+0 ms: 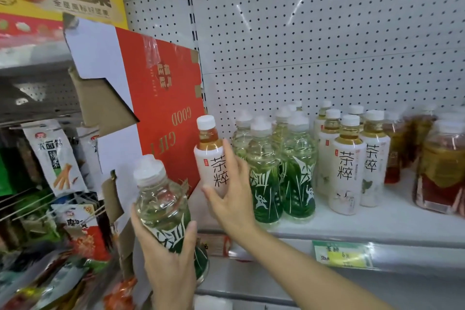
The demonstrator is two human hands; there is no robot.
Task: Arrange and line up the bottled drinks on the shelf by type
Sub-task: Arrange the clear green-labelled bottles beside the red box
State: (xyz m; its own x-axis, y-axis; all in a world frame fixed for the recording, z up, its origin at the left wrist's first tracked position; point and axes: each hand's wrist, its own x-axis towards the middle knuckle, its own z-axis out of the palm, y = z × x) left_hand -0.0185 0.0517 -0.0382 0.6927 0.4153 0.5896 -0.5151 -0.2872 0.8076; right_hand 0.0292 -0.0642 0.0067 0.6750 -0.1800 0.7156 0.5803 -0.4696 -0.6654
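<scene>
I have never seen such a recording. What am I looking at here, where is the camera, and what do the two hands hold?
There is no machine: one camera worn on a person's head looks down at their bare hands before a shop shelf. The left hand holds a clear bottle with a green label in front of the shelf. The right hand grips a white-labelled tea bottle at the shelf's left end. On the shelf stand more green-label bottles, then white-label tea bottles, then blurred amber drinks at the right.

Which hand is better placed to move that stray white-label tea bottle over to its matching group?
The right hand: it already wraps the white-label tea bottle at the shelf's left end. The left hand is busy holding a green-label bottle.
</scene>
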